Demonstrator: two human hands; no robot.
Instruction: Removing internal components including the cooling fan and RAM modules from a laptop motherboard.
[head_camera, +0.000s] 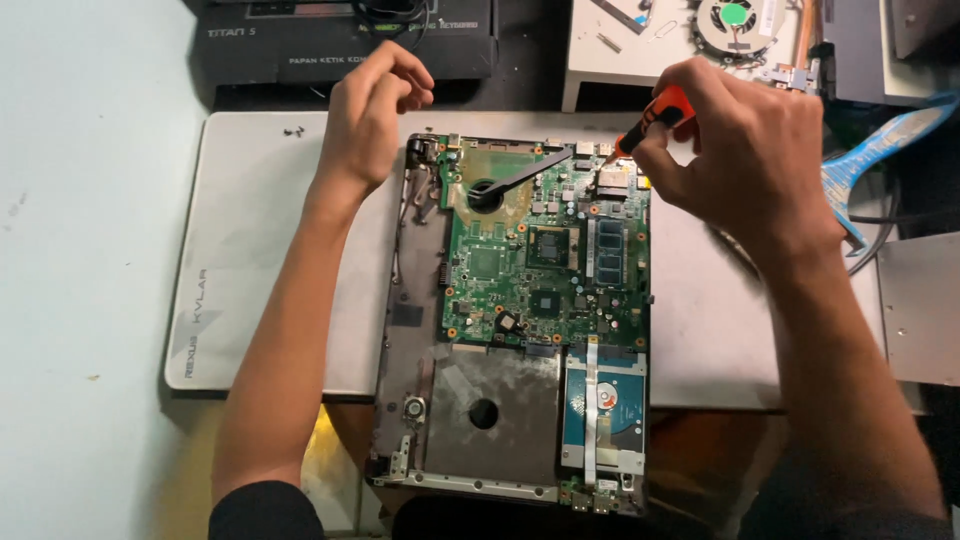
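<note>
Screwdriver (655, 115) with orange handle is pinched in the closed right hand (745, 150); its long axis slants down-left from the grip, tip on the green circuit board (545, 255) of the opened laptop (510, 310), just beside the fingers. Left hand (370, 115) is loosely curled, holding nothing, farther from the tip. Beyond this hand lies a flat black box (350, 45) with white lettering.
</note>
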